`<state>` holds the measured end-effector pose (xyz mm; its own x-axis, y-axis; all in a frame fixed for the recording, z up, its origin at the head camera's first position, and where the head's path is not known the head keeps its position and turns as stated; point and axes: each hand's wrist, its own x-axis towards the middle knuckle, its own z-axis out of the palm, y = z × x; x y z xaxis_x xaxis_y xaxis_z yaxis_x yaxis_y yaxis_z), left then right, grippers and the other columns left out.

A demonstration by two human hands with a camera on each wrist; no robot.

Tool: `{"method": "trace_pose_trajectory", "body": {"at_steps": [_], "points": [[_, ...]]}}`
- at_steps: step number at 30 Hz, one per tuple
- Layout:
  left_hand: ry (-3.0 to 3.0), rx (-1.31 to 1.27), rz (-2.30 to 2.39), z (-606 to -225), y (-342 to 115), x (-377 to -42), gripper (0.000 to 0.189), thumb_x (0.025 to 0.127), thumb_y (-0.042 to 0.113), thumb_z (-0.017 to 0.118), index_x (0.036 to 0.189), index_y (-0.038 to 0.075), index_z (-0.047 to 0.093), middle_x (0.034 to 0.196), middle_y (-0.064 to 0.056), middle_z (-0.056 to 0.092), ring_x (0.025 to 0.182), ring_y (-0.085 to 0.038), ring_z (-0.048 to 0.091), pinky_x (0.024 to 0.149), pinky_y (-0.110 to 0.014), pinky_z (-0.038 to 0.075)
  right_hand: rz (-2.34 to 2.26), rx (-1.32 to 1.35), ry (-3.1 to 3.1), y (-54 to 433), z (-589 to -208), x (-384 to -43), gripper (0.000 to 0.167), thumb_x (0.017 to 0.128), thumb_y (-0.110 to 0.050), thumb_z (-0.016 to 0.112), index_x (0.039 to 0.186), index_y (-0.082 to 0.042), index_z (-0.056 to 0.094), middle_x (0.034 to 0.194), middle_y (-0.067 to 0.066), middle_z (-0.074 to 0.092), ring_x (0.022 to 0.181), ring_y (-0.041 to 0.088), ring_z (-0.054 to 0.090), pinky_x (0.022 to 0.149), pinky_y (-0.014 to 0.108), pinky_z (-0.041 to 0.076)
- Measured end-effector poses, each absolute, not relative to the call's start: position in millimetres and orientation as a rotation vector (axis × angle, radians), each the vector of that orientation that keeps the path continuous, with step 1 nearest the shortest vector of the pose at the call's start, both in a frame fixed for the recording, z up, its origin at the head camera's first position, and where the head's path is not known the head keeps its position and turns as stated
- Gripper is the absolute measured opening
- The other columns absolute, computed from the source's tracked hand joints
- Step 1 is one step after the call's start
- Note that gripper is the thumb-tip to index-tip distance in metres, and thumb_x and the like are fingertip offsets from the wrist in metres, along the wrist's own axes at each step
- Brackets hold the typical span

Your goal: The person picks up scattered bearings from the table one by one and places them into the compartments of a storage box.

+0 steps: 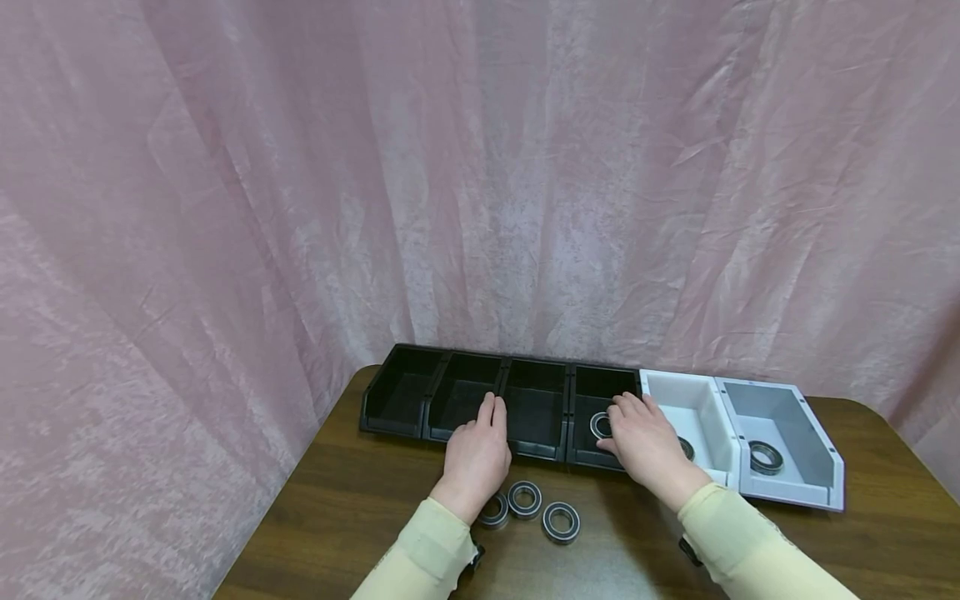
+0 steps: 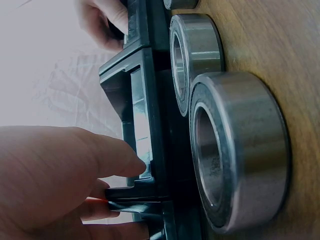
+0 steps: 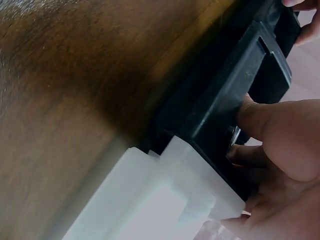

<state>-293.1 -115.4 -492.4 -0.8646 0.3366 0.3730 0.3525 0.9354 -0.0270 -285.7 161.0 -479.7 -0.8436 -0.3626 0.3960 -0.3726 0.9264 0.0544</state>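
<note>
My right hand (image 1: 647, 439) reaches into the rightmost black bin (image 1: 587, 450), thumb and fingers around a ball bearing (image 1: 595, 426). In the right wrist view the bearing's shiny edge (image 3: 232, 137) shows between thumb and fingertip; the palm hides the rest. Over the divider between two black bins lies my left hand (image 1: 477, 458), fingers extended and holding nothing. The left wrist view has its thumb (image 2: 122, 157) at a bin's front lip. Just in front of the bins, three bearings lie flat on the table: one (image 1: 561, 522), another (image 1: 525, 499), and a third (image 1: 495, 510) partly behind the left wrist.
Several black bins stand in a row, the leftmost (image 1: 393, 427) at the table's left edge. A white bin (image 1: 720, 442) holds a bearing (image 1: 686, 448) partly hidden by my right wrist. The grey bin (image 1: 825, 450) beside it holds bearings (image 1: 766, 457). Pink curtain (image 1: 480, 183) hangs behind.
</note>
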Motion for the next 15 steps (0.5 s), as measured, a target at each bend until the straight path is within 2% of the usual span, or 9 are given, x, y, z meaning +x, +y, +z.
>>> {"method": "trace_pose_trajectory", "body": {"at_steps": [15], "points": [[-2.691,-0.507,-0.042,-492.6,-115.6,-292.9,0.072,0.094,0.026,0.088,0.154,-0.002,0.059,0.157,-0.022,0.059,0.082,-0.023,0.077,0.082,-0.037,0.066,-0.015,0.504,-2.684,157.7,-487.1,-292.4,0.046,0.089,-0.03,0.092,0.109,0.006,0.072,0.12,0.025,0.073,0.125,0.044,0.065,0.118,0.063,0.043]]}}
